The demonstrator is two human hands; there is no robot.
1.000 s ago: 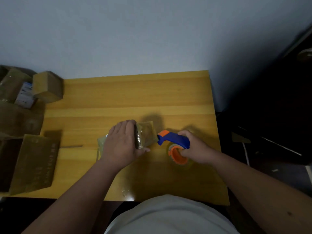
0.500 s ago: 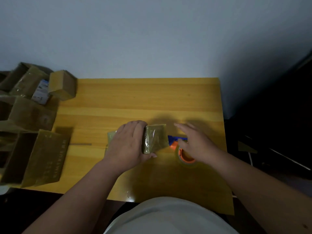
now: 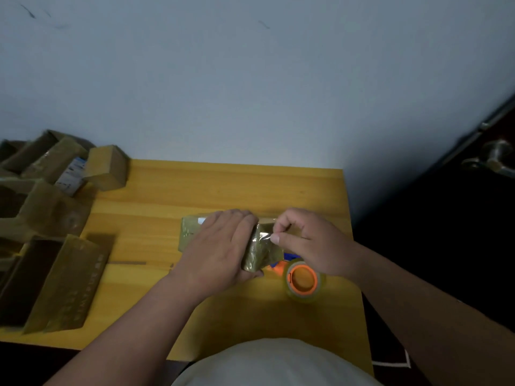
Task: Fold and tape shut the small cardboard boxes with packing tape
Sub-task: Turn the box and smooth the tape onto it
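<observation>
A small cardboard box point(image 3: 259, 252) wrapped in shiny clear tape lies in the middle of the yellow wooden table point(image 3: 172, 196). My left hand point(image 3: 217, 249) lies over its top and grips it, thumb under the near end. My right hand point(image 3: 309, 240) has its fingers curled at the box's right end, thumb and forefinger pinching the tape there. The tape dispenser point(image 3: 302, 280), blue and orange with a clear roll, lies on the table just below my right hand, not held.
Several cardboard boxes point(image 3: 108, 171) are piled at the table's left edge, some with open flaps point(image 3: 64, 282). A dark door with a metal handle point(image 3: 493, 160) stands to the right. The wall runs along the table's far edge.
My right hand let go of the tape dispenser, which now lies on the table, and moved up to the box's right end. My left hand kept hold of the box.
</observation>
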